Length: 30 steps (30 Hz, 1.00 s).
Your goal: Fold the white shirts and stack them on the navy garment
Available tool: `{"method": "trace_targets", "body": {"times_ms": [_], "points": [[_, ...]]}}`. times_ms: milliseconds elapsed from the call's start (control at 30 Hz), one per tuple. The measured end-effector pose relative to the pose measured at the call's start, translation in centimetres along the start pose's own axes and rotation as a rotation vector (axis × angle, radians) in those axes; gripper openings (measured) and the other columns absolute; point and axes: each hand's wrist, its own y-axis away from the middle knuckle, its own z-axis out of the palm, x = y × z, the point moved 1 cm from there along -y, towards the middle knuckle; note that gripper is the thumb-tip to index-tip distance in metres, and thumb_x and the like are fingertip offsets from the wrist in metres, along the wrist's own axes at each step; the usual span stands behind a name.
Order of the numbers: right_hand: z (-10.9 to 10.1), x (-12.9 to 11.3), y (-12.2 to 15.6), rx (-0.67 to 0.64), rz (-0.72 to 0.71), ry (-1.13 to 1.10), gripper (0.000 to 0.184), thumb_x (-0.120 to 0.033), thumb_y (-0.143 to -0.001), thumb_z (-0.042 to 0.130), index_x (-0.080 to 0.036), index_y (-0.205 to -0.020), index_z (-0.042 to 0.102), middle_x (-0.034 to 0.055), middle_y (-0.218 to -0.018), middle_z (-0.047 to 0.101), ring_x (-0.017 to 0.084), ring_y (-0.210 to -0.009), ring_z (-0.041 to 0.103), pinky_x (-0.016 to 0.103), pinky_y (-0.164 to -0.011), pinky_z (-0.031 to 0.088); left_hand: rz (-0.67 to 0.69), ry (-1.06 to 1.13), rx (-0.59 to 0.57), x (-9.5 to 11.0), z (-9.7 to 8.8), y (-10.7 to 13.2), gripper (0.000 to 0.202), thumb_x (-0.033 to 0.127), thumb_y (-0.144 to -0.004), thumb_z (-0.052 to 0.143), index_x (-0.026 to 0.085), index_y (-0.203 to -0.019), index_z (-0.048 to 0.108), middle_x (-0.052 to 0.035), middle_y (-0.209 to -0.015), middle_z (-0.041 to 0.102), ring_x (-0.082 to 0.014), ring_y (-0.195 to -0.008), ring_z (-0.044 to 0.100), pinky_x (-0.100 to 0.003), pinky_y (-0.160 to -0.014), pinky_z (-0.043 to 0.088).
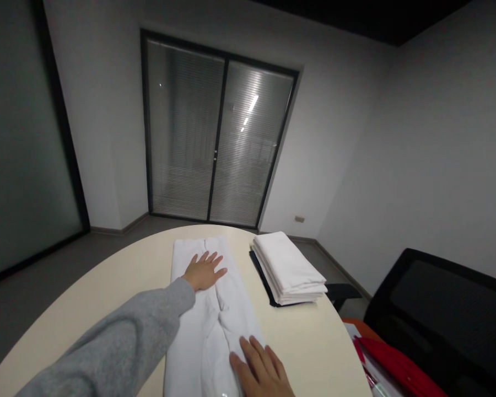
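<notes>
A white cloth garment [186,331], folded into a long strip, lies on the round table from its near side toward the far edge. Wrinkles and an overlapping seam run down its middle. My left hand [204,271] rests flat on the far part of the cloth, fingers spread. Lower down, my right hand [262,368] lies over the right edge of the near part, its fingers stretched out and slightly apart. Neither hand grips the fabric. The near end of the cloth runs out of view at the bottom.
A stack of folded white cloths [289,264] on a dark folded piece [267,278] sits at the table's right edge. The cream table [119,292] has a curved rim. A black mesh chair [438,314] holding red and orange items [397,361] stands at the right.
</notes>
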Motion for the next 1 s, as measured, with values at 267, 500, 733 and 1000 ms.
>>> {"method": "trace_targets", "body": {"times_ms": [267,500,733,1000], "points": [[-1.6,1.1,-0.6,-0.191,-0.087,-0.135,0.064,-0.068,-0.087,0.069,-0.032,-0.139,0.064,0.0071,-0.147,0.063,0.032,-0.132,0.061,0.041,-0.104,0.051,0.008,0.02,0.025,-0.6,0.7,-0.6,0.075,0.073,-0.1,0.021,0.035,-0.164,0.033,-0.0014,-0.174,0.021,-0.0337,-0.16,0.016,-0.064,-0.125,0.01],[-2.2,0.9,-0.9,-0.228,-0.087,-0.175,0.061,-0.067,-0.091,0.064,-0.034,-0.142,0.061,0.006,-0.15,0.061,0.032,-0.134,0.06,0.041,-0.104,0.051,0.03,0.018,0.053,-0.4,0.5,-0.5,0.072,0.069,-0.102,0.021,0.033,-0.162,0.037,-0.004,-0.172,0.026,-0.0345,-0.159,0.019,-0.065,-0.124,0.012],[-2.3,-0.5,-0.7,-0.143,-0.156,-0.077,0.066,-0.067,-0.092,0.061,-0.031,-0.147,0.057,0.0085,-0.15,0.061,0.032,-0.13,0.062,0.04,-0.096,0.055,0.098,0.042,0.068,-1.0,0.8,-0.7,0.07,0.069,-0.103,0.02,0.034,-0.161,0.039,-0.0023,-0.172,0.028,-0.0312,-0.16,0.019,-0.06,-0.126,0.012],[-3.1,-0.9,-1.3,-0.056,-0.183,-0.039,0.063,-0.072,-0.095,0.055,-0.031,-0.141,0.061,0.0074,-0.141,0.068,0.03,-0.119,0.07,0.038,-0.085,0.059,0.089,0.071,0.133,-1.5,0.2,-1.1,0.066,0.063,-0.106,0.018,0.031,-0.16,0.04,-0.0031,-0.172,0.029,-0.0242,-0.158,0.024,-0.05,-0.126,0.018]]}}
